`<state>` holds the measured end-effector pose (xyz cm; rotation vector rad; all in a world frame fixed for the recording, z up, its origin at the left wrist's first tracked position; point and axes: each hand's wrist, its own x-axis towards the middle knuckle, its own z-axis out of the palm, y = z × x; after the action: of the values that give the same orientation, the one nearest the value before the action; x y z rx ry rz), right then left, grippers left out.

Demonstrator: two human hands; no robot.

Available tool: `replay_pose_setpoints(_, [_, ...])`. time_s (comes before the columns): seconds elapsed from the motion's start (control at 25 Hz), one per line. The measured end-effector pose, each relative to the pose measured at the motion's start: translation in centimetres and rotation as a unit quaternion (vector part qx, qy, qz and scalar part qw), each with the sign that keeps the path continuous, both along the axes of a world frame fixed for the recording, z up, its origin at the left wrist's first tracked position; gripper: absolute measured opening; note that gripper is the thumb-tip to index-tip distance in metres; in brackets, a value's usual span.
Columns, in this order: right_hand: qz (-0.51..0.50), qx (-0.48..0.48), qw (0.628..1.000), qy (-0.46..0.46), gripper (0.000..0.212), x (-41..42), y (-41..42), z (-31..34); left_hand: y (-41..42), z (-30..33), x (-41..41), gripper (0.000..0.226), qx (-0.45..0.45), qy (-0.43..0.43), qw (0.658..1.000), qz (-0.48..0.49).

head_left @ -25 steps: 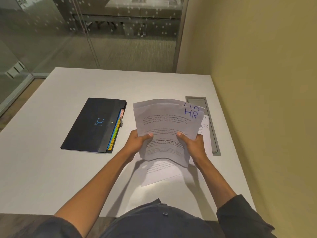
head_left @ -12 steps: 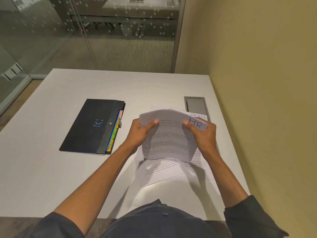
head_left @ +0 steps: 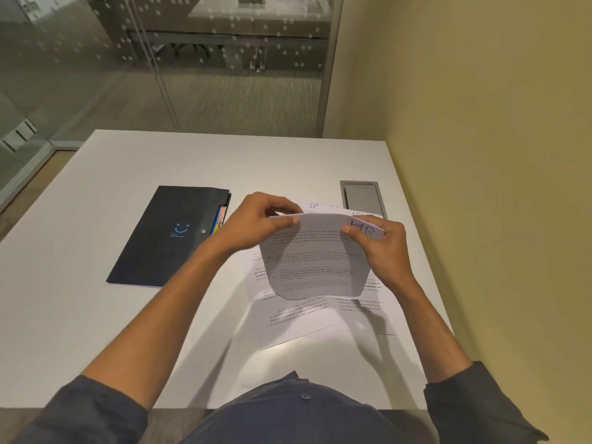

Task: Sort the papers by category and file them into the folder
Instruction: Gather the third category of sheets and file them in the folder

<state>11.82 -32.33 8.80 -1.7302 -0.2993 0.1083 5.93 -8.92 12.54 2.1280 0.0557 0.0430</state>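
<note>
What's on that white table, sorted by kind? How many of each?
Dark folder with coloured tabs: 1
Held stack of papers marked HR, gripped by the left hand and right hand: 1
Group of loose papers lying on the table; sheets overlap, exact number unclear: 1
Grey hatch set into the table: 1
Total: 4 kinds

A person in a dark grey buttoned shirt (head_left: 288, 408), sleeves pushed up well behind each hand, forearms bare.
</note>
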Motion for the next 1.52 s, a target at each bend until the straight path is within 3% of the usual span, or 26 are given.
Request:
replay_pose_setpoints(0.24, [0.098,-0.053,0.985,-0.130,0.019,-1.1,2.0,3.2,-1.4,2.0,1.8,0.020,0.220,-0.006,0.964,-0.149])
replay_pose_setpoints(0.36, [0.108,-0.088,0.975,-0.173,0.013,-1.0,2.0,3.3,-1.6,1.2,1.9,0.017,0.250,0.006,0.957,-0.149])
replay_pose_setpoints(0.52, [0.055,-0.138,0.983,-0.106,0.014,0.9,-1.4,0.8,0.6,1.2,1.1,0.033,0.142,0.013,0.987,-0.068])
replay_pose_setpoints(0.64, [0.014,-0.142,0.989,-0.031,0.015,2.1,-5.2,-1.9,2.9,1.0,-0.1,0.023,0.000,0.011,1.000,0.004])
replay_pose_setpoints(0.84, [0.036,0.006,0.985,0.167,0.044,1.8,-7.2,-4.5,4.5,-2.3,-1.3,0.019,-0.185,0.022,0.976,0.112])
replay_pose_setpoints(0.92, [0.053,0.038,0.978,0.196,0.037,1.5,-6.4,-4.9,4.2,-3.6,-1.3,0.016,-0.241,0.019,0.960,0.141])
replay_pose_setpoints(1.04, [0.046,-0.006,0.983,0.179,0.019,1.3,-5.2,-5.2,3.8,-5.5,-1.3,0.015,-0.291,0.027,0.939,0.183])
replay_pose_setpoints(1.36, [-0.067,-0.092,0.991,0.067,0.013,0.1,-2.3,-7.3,1.4,-9.7,-1.7,0.015,-0.294,0.027,0.925,0.242])
replay_pose_setpoints(1.52, [-0.068,-0.082,0.991,0.081,0.029,-0.4,-2.0,-7.6,1.0,-11.0,-2.1,0.018,-0.270,0.054,0.932,0.237])
